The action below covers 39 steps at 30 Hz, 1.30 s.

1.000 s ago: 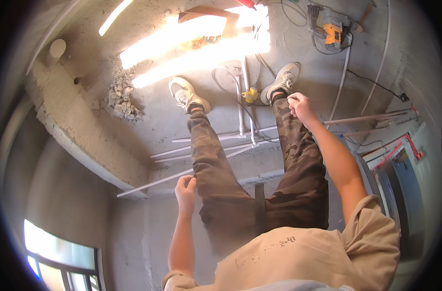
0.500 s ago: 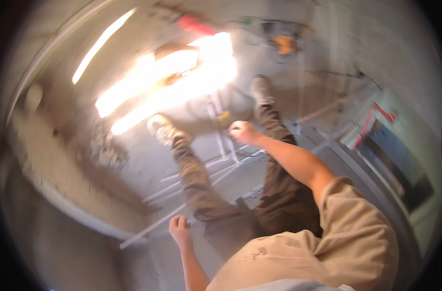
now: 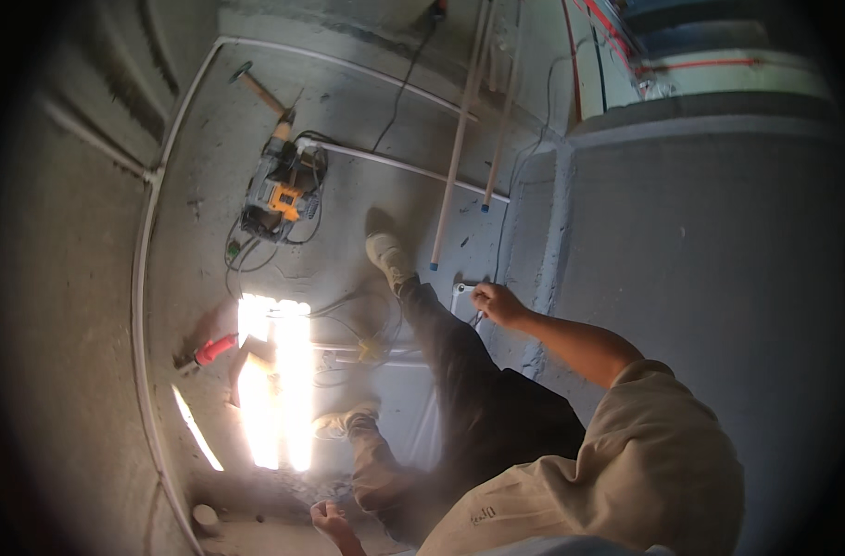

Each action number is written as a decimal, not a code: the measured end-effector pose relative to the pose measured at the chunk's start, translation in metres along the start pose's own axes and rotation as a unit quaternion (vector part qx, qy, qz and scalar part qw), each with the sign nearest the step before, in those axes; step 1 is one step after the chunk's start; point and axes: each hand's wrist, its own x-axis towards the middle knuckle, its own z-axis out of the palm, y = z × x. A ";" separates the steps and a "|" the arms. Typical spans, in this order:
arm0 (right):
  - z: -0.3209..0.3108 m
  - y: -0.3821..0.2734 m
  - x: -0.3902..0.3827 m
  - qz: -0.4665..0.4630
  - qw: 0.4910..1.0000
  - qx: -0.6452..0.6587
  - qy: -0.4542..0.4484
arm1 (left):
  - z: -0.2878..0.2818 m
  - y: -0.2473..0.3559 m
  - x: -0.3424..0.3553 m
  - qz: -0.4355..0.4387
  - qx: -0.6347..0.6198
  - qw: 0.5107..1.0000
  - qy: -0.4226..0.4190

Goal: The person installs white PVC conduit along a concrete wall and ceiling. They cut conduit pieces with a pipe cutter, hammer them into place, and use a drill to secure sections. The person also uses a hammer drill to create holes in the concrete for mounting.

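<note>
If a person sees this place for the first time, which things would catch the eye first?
Probably the glaring white light patch on the grey concrete floor, left of centre. Above it in view lies a bulky orange-and-black power tool; left of the patch, a red-handled tool. The bare, curled right hand appears just right of centre.

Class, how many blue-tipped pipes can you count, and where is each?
2: the left pipe ends up-left of the right hand; the right pipe runs beside it, its tip higher in view. Others may be hidden.
</note>
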 end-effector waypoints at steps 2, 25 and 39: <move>-0.047 0.055 -0.011 0.041 0.998 0.003 0.048 | 0.002 0.069 0.008 0.050 0.063 0.997 -0.017; -0.353 0.116 0.105 0.218 0.932 0.272 0.097 | 0.441 0.669 -0.205 0.449 0.296 0.823 -0.185; -0.365 0.061 0.052 0.265 0.924 0.229 0.154 | 0.668 0.819 -0.198 0.424 0.398 0.722 -0.375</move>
